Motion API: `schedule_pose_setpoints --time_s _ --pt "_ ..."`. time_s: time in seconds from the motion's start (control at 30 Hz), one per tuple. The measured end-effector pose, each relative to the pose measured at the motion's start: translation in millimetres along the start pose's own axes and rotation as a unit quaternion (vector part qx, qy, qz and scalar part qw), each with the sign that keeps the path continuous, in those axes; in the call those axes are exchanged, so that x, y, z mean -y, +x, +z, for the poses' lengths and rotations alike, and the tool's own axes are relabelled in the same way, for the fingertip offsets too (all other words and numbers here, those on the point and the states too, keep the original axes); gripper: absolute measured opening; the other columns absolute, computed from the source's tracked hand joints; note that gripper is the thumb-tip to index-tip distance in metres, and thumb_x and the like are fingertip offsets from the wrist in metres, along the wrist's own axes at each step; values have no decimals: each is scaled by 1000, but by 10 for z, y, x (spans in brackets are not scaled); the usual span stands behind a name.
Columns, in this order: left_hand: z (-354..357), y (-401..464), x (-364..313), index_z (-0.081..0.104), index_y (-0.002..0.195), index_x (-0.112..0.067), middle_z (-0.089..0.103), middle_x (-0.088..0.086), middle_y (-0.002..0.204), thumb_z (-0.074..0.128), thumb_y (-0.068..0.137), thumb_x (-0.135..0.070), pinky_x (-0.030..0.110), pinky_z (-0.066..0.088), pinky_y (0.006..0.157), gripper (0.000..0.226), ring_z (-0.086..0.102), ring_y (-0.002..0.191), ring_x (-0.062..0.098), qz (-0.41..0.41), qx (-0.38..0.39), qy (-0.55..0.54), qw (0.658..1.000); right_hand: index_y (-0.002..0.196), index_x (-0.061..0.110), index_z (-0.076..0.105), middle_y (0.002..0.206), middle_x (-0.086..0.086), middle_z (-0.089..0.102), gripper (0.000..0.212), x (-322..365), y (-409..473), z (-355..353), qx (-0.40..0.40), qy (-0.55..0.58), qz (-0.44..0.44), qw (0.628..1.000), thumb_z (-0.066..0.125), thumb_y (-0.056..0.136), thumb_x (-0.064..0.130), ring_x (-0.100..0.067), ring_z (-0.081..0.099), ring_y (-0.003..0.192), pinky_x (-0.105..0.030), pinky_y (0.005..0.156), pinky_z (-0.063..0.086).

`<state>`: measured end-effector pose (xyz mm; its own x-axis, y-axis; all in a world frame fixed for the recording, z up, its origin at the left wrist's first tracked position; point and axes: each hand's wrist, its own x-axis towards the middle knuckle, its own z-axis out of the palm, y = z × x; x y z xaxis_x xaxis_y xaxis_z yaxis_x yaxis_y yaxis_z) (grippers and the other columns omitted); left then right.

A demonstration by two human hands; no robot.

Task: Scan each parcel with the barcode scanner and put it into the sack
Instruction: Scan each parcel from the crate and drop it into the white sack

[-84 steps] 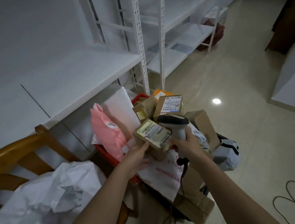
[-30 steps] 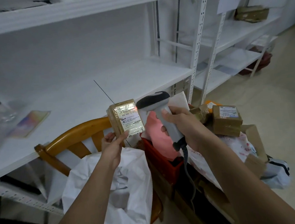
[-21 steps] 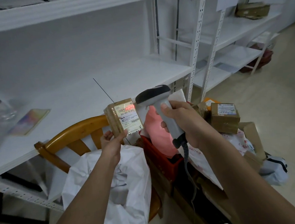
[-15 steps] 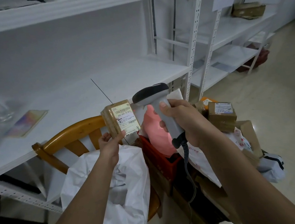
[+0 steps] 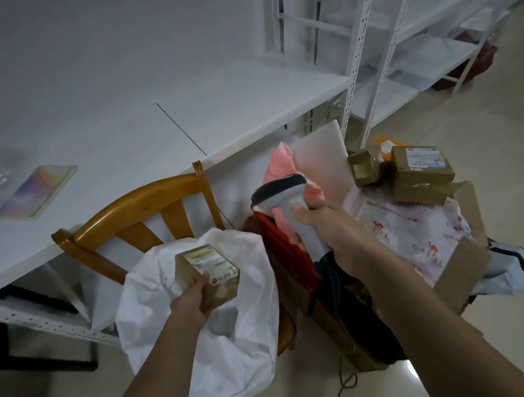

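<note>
- Parcel (image 5: 208, 271) sits in the left hand (image 5: 193, 297), fingers curled under its lower side and thumb on the near face, label up. It hangs just above the open mouth of the sack (image 5: 220, 320), which is draped on a chair (image 5: 136, 214).
- Right hand (image 5: 329, 233) is wrapped around the handle of the scanner (image 5: 289, 208). Its head is turned away from the parcel, to the right of the left hand.
- The parcel looks like a small stiff cardboard block wrapped in glossy tape. I judge it light, since one hand carries it, and a little slippery on the tape.
- Best hold, I think, is across two opposite sides near the middle, so the label is not covered.
- The sack is thin and soft. It gives no support, so the parcel should go straight down into the opening.
- More parcels (image 5: 418, 173) lie beyond the right hand, some in a red bin (image 5: 280, 244).
</note>
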<state>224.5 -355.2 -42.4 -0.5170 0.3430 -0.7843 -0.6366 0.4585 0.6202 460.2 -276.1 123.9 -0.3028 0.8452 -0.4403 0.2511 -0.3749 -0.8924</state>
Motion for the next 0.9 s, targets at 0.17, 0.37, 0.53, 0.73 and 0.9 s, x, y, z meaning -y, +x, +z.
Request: schedule_pose_setpoints --time_s 0.17,0.37,0.53,0.73,0.9 --pt "-212 443 190 51 130 5 54 22 138 66 92 -13 45 47 99 44 54 124 38 11 -5 88 996 123 18 57 100 -13 63 26 -335 203 58 -47 19 63 997 53 102 32 -20 64 78 -29 64 52" --pt "184 466 143 49 136 -3 53 18 137 56 98 -26 30 50 72 45 52 124 36 1 -42 55 998 115 14 61 98 -13 61 21 -481 140 -187 -93 96 64 989 54 102 29 -25 62 81 -36 75 52" --pt "1116 -29 135 51 131 -4 60 12 121 66 91 -18 35 49 89 45 58 104 27 30 115 192 974 102 14 64 91 -11 58 16 -392 -151 -712 -163 158 43 973 53 102 26 -25 59 77 -28 63 53" --pt "2416 -887 357 61 116 -3 65 8 93 63 92 -11 26 52 67 26 61 80 18 65 285 196 936 118 18 58 95 -9 62 23 -364 -509 -1627 -276 208 1 939 52 102 33 -19 62 74 -34 65 49" --pt "3333 -1384 495 60 112 -13 61 4 95 68 90 -27 27 51 65 27 58 80 18 75 308 219 923 103 18 63 79 -7 69 18 -437 -583 -2331 -289 224 -43 930 52 103 32 -16 65 64 -30 57 52"
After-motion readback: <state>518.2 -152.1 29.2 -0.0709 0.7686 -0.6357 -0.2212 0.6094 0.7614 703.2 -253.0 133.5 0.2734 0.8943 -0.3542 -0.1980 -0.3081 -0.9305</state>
